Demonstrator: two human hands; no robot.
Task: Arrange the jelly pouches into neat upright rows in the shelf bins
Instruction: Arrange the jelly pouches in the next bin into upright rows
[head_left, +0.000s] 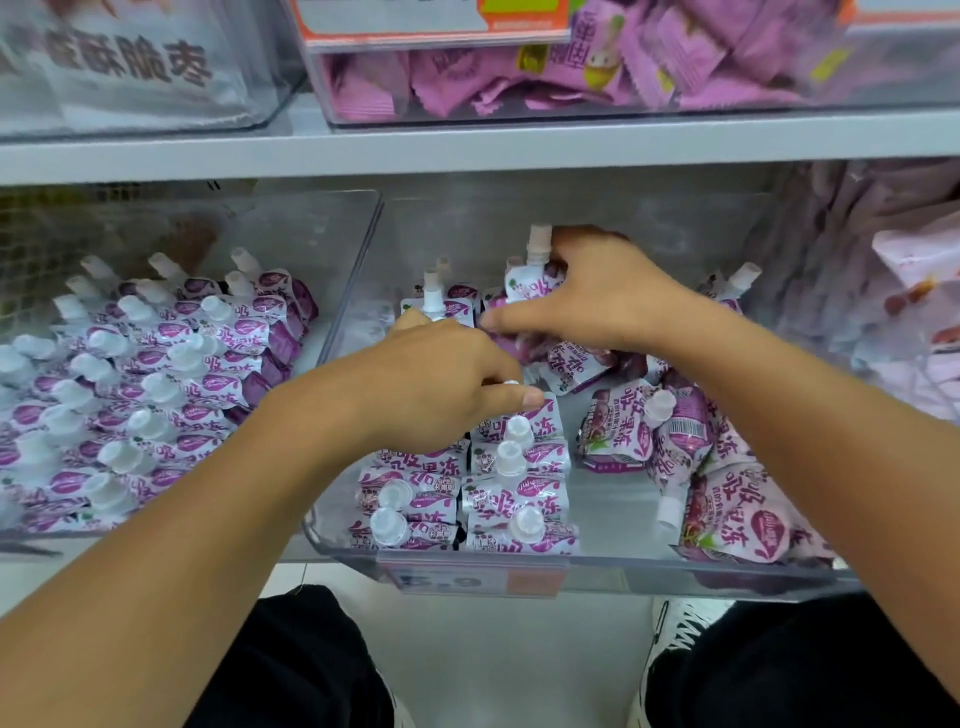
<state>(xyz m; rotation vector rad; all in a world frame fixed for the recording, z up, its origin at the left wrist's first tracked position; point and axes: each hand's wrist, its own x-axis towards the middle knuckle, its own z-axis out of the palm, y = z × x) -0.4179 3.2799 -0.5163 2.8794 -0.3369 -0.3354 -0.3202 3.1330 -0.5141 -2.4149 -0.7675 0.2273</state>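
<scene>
Hands (519, 343) among binned jelly pouches (514, 467)

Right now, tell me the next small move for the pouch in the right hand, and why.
Probably set the held pouch down upright behind the standing rows. The right hand has it lifted, cap up, while loose pouches lie flat on the right of the bin.
</scene>
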